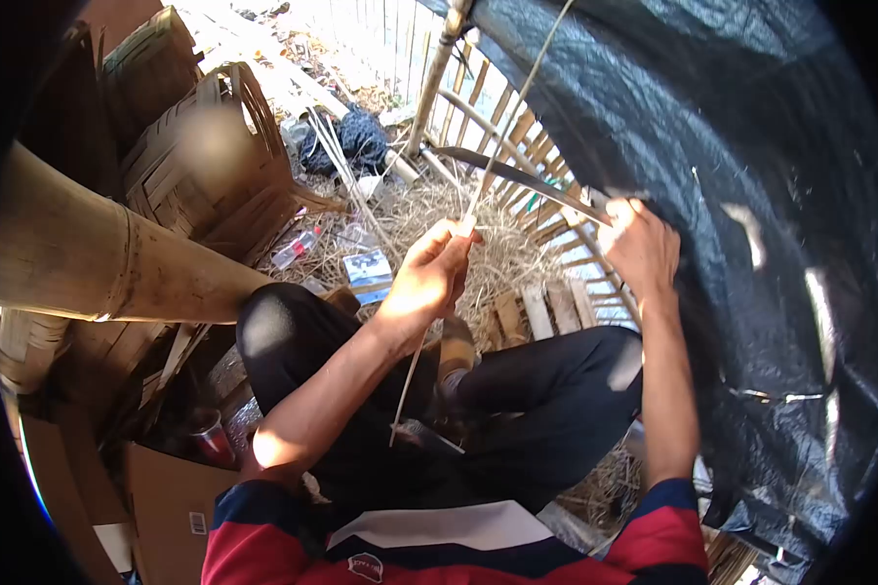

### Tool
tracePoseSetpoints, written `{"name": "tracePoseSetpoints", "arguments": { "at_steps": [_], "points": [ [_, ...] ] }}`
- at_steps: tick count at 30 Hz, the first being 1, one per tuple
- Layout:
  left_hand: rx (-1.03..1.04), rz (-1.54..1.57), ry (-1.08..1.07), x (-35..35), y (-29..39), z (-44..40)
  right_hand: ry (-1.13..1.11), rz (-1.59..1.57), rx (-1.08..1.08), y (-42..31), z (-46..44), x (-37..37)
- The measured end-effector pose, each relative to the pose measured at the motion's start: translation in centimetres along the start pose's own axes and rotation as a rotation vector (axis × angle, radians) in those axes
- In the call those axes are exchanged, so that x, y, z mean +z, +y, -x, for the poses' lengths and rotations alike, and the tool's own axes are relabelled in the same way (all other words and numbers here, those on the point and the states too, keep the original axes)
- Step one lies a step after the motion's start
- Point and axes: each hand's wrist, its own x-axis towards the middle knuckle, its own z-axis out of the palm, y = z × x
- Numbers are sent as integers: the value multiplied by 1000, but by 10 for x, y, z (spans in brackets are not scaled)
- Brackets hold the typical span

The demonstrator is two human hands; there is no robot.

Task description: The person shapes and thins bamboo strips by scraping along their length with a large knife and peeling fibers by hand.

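Note:
My left hand [429, 273] is closed around a thin bamboo strip [519, 97]. The strip rises to the upper right past my fingers, and its lower end hangs down over my lap. In my right hand [640, 244] is the handle end of a long dark-bladed knife [517, 175]. Its blade points to the upper left and crosses the strip's line above my left hand. Whether blade and strip touch I cannot tell. The handle itself is mostly hidden by my fingers.
Woven bamboo baskets [205, 146] and a thick bamboo pole [117, 258] are at the left. Shavings [498, 253] litter the ground beside a plastic bottle [297, 248]. A slatted bamboo fence [478, 93] and black plastic sheet [751, 292] border the right. A cardboard box [171, 497] stands lower left.

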Motion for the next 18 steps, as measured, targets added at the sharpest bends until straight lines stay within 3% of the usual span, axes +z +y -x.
{"name": "tracePoseSetpoints", "arguments": {
  "at_steps": [1, 5, 7, 9, 11, 13, 17, 18],
  "points": [
    [17, 14, -7, -1, 1, -1, -49, 39, 129, 1, 2, -6],
    [-28, 121, -13, 4, -8, -9, 53, 54, 304, 17, 12, -13],
    [-74, 159, -50, 2, -9, -8, 26, -178, 479, 15, 16, -19],
    [-205, 238, -44, 2, -9, -5, 48, -290, 503, 8, 19, -22],
    [-247, 228, -38, 3, -8, -3, 88, -578, 348, -2, 21, -25],
    [-168, 174, -4, 8, -6, 4, 87, -642, 239, -9, 20, -18],
    [16, -8, 3, 10, -17, 2, 116, -455, -29, -36, 13, -17],
    [191, -91, -4, 2, -41, -9, 115, -427, -76, -44, 11, -19]
  ]
}}
